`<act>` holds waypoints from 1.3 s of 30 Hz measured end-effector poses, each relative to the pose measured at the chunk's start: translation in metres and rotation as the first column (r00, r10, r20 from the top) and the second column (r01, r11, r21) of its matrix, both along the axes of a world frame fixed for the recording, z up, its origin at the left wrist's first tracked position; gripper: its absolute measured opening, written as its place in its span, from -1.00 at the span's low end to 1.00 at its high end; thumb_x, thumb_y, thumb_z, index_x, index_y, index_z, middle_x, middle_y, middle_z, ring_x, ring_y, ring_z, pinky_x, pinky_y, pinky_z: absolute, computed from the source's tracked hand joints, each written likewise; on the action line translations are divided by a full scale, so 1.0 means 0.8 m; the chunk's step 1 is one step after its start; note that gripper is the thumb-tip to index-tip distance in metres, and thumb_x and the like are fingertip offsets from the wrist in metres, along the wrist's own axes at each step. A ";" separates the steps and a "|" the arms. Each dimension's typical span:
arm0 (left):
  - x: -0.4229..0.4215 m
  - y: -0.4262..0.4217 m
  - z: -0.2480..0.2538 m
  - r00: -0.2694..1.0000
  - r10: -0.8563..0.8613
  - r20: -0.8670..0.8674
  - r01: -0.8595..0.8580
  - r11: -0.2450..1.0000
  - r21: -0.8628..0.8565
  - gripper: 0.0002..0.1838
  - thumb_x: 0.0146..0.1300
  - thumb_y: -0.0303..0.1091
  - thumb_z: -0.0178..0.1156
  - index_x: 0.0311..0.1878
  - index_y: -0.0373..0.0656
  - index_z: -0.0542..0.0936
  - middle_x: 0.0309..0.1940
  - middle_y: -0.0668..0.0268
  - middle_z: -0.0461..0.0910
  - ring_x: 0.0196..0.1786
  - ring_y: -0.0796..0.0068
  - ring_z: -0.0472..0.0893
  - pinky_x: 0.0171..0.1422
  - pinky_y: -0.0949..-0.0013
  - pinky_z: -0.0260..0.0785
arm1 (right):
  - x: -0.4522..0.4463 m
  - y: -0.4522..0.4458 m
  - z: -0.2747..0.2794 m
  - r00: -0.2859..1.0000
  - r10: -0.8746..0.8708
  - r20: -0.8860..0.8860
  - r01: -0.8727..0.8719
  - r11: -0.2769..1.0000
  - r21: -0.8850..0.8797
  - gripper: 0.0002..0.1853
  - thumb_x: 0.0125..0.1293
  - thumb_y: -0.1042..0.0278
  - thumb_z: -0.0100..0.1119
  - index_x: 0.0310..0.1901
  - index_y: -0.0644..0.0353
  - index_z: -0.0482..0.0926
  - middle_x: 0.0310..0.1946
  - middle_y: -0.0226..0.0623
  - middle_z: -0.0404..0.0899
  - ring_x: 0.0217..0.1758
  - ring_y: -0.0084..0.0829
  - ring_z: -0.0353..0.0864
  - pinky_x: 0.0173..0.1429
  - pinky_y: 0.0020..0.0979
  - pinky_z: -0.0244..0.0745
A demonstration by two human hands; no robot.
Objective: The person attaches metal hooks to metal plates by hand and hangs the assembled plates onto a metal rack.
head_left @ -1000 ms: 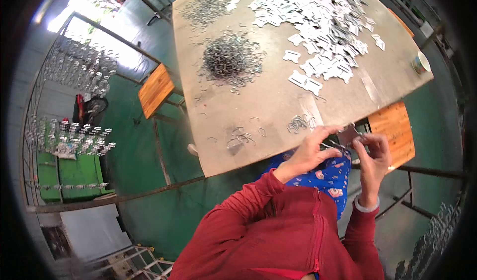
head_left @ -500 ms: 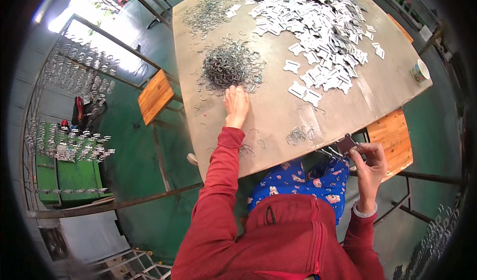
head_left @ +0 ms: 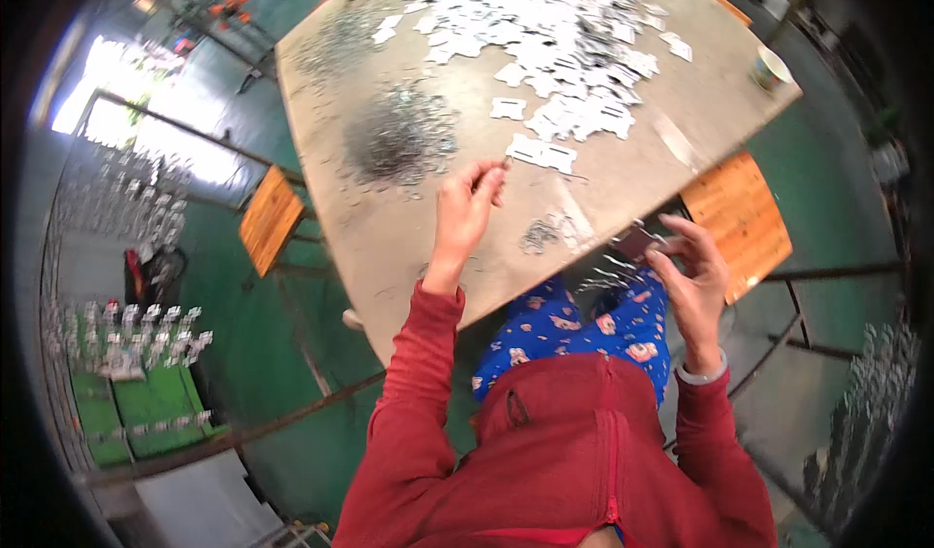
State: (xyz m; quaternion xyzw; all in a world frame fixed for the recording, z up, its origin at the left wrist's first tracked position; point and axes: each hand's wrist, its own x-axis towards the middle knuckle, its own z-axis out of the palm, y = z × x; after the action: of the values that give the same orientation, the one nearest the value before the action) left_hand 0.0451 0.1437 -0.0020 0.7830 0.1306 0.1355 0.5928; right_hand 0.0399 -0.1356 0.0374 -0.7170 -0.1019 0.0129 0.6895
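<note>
My left hand is raised over the table, its thumb and fingers pinched on something small and dark that I cannot make out. To its left lies a blurred pile of small metal hooks. My right hand holds a dark flat plate between thumb and fingers at the table's front edge. Several thin metal hooks hang beside the plate. White flat plates lie just beyond my left hand, in front of a large heap of them.
The brown table also bears a small hook cluster, a scattered pile and a paper cup. Wooden stools stand at both sides. Racks of hanging metal parts are on the left.
My left hand went to the hook pile, then moved away from it to the right, fingers pinched. My right hand still holds the dark plate. The whole view has shifted.
</note>
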 end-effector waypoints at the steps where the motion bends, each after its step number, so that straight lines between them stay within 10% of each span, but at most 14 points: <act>1: -0.006 -0.029 0.010 0.996 -0.094 0.004 0.093 0.985 -0.142 -0.83 0.27 -0.44 0.14 -0.15 -0.32 0.59 -0.42 0.31 0.61 -0.43 0.66 0.54 -0.32 0.54 0.42 | 0.000 -0.004 -0.005 1.000 -0.009 -0.002 0.009 1.000 -0.030 -0.67 0.09 0.65 0.23 -0.06 0.31 0.56 -0.39 -0.40 0.58 -0.30 -0.63 0.54 -0.17 -0.60 0.43; 6: -0.034 -0.128 0.046 0.941 -0.323 0.101 0.322 0.766 -0.556 -0.84 0.24 -0.45 0.20 -0.14 -0.30 0.58 -0.29 0.32 0.58 -0.24 0.59 0.55 -0.07 0.52 0.41 | -0.005 -0.011 -0.015 0.997 0.013 -0.071 -0.013 1.000 0.004 -0.73 0.13 0.62 0.23 -0.09 0.32 0.60 -0.36 -0.37 0.63 -0.31 -0.64 0.56 -0.18 -0.60 0.46; 25: -0.017 -0.186 0.040 0.936 -0.311 0.166 0.349 0.755 -0.555 -0.87 0.27 -0.42 0.19 -0.21 -0.29 0.54 -0.18 0.39 0.49 -0.14 0.68 0.48 -0.04 0.57 0.37 | -0.006 -0.032 -0.024 0.993 -0.086 0.084 0.084 0.996 0.037 -0.81 0.13 0.68 0.15 -0.20 0.32 0.58 -0.32 -0.38 0.60 -0.23 -0.62 0.54 -0.10 -0.58 0.44; 30: -0.027 -0.214 0.065 0.915 -0.250 0.316 0.260 0.965 0.008 -0.90 0.21 -0.56 0.17 -0.20 -0.31 0.53 -0.20 0.28 0.51 -0.07 0.47 0.48 0.11 0.40 0.30 | -0.020 -0.048 -0.008 0.965 -0.115 0.237 0.127 0.991 -0.033 -0.77 0.09 0.66 0.21 -0.17 0.28 0.58 -0.26 -0.32 0.60 -0.18 -0.54 0.57 -0.05 -0.52 0.47; 33: -0.027 -0.230 0.114 0.751 -0.454 0.480 0.270 0.874 0.405 -0.83 0.06 -0.61 0.24 -0.25 -0.23 0.57 -0.25 0.20 0.49 -0.13 0.26 0.50 -0.02 0.28 0.34 | -0.026 -0.058 0.026 0.868 -0.209 0.450 0.232 0.973 0.004 -0.70 0.06 0.64 0.27 -0.12 0.25 0.57 -0.21 -0.28 0.57 -0.12 -0.48 0.56 -0.05 -0.48 0.48; 39: 0.012 -0.292 0.191 0.547 -0.609 0.574 0.420 0.793 0.441 -0.89 0.16 -0.62 0.16 -0.23 -0.30 0.55 -0.16 0.22 0.42 0.02 0.34 0.41 0.17 0.28 0.24 | 0.008 -0.102 0.088 0.668 -0.385 0.638 0.211 0.919 0.334 -0.78 0.11 0.64 0.26 -0.16 0.31 0.56 -0.29 -0.29 0.59 -0.18 -0.53 0.58 -0.12 -0.51 0.49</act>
State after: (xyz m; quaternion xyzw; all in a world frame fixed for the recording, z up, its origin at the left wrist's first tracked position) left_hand 0.0550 -0.0895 0.1510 0.7446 -0.3560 0.2511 0.5057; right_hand 0.0459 -0.2175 0.1074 -0.5905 -0.2332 -0.3810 0.6721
